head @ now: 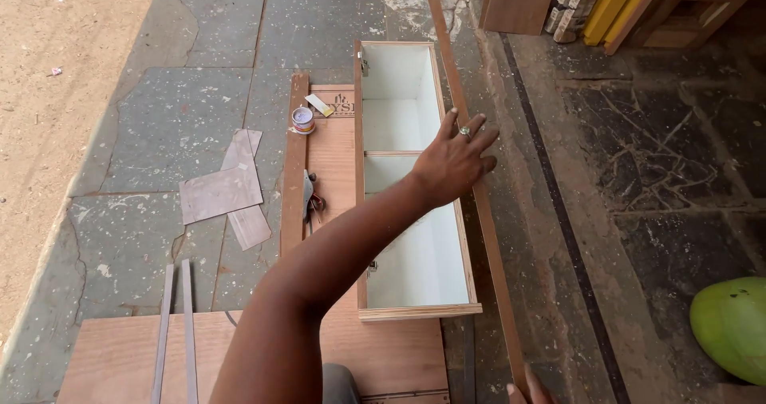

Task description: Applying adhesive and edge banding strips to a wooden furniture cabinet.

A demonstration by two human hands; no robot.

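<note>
The left hand [453, 163] is pressing, fingers spread, a long laminate strip [479, 204] onto the far edge of the open cabinet box [415, 236], while the right hand [531, 390] is pinching its near end; even pressure should keep it flush.

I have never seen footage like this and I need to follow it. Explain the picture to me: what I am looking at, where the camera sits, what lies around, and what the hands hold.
There is no machine here. A person works with bare hands, and the single camera sits on their head, looking down. The left hand, with a ring on one finger, reaches across and presses on a long thin wooden strip laid along the side of an open two-compartment wooden box. The right hand, barely visible at the bottom edge, touches the strip's near end. The box rests on plywood boards on a stone floor. On the boards stand a small round tin and a hand tool; its kind is unclear. Loose laminate pieces lie to the left, and two thin strips nearer the camera.
</note>
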